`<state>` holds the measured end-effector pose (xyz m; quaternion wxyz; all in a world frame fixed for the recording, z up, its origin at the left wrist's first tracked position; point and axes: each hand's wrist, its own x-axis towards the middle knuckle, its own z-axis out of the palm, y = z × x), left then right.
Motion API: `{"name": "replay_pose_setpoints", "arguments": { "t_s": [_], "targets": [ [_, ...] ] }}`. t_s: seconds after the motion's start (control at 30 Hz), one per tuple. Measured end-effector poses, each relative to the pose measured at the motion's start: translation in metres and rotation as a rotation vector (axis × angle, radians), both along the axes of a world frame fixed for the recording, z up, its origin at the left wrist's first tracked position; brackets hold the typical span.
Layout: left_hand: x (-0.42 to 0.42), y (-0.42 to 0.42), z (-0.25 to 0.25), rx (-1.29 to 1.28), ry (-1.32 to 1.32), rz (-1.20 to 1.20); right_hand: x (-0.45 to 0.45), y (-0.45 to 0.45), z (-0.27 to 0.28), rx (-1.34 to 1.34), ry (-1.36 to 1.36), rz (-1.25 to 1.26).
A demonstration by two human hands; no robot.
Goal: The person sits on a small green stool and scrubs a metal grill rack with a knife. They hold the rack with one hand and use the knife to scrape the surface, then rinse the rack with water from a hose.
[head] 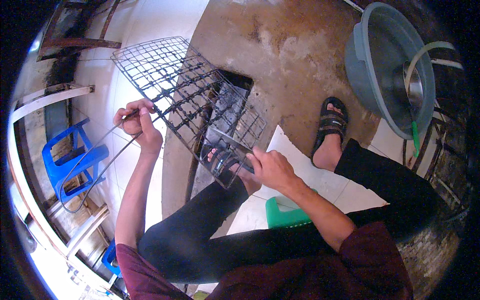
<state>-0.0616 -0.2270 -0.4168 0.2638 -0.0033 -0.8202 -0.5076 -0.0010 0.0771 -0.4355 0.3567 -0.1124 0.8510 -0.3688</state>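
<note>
My left hand (140,123) grips a wire grill basket (187,88) where its long looped handle joins the frame. The handle runs down to the left past my wrist. Black charred residue clings to the middle wires, while the far and near ends look barer. In my right hand (275,168) is a knife (230,140) with a broad flat blade, held by the handle. The blade lies at the near right part of the mesh; whether it touches the wires I cannot tell. Below the mesh, my sandalled foot shows through the gaps.
A grey plastic basin (356,63) with a metal bowl (415,86) inside stands at the right, beside a pale hose (427,48). Under the grill basket is a floor drain channel (228,101). A blue plastic stool (75,159) is at the left, a green stool (285,213) beneath me.
</note>
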Motion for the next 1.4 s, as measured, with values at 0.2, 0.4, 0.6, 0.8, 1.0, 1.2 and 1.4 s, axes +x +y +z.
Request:
{"name": "replay_pose_setpoints", "arguments": {
  "t_s": [0.2,0.4,0.6,0.8,1.0,1.2,1.4],
  "targets": [
    [-0.002,0.001,-0.002,0.049,-0.01,-0.02,0.0,0.002,0.006,-0.056,0.046,-0.066],
    [-0.003,0.004,0.005,-0.034,-0.035,-0.037,0.011,-0.005,0.007,-0.085,0.154,-0.144],
    [-0.001,0.003,0.001,0.032,-0.013,-0.032,0.009,-0.005,0.034,-0.2,0.055,-0.02],
    [-0.001,-0.001,0.003,-0.019,-0.068,-0.024,0.005,0.011,-0.022,-0.056,0.105,-0.152],
    [-0.003,0.008,0.008,0.022,0.0,-0.029,0.002,0.015,-0.037,-0.002,0.073,-0.095],
    [0.001,0.0,-0.003,0.003,-0.033,-0.02,-0.003,0.017,-0.043,-0.067,0.073,-0.15],
    [-0.003,0.002,0.002,0.023,-0.001,-0.026,-0.004,0.022,-0.056,0.02,0.033,-0.185]
  ]
}}
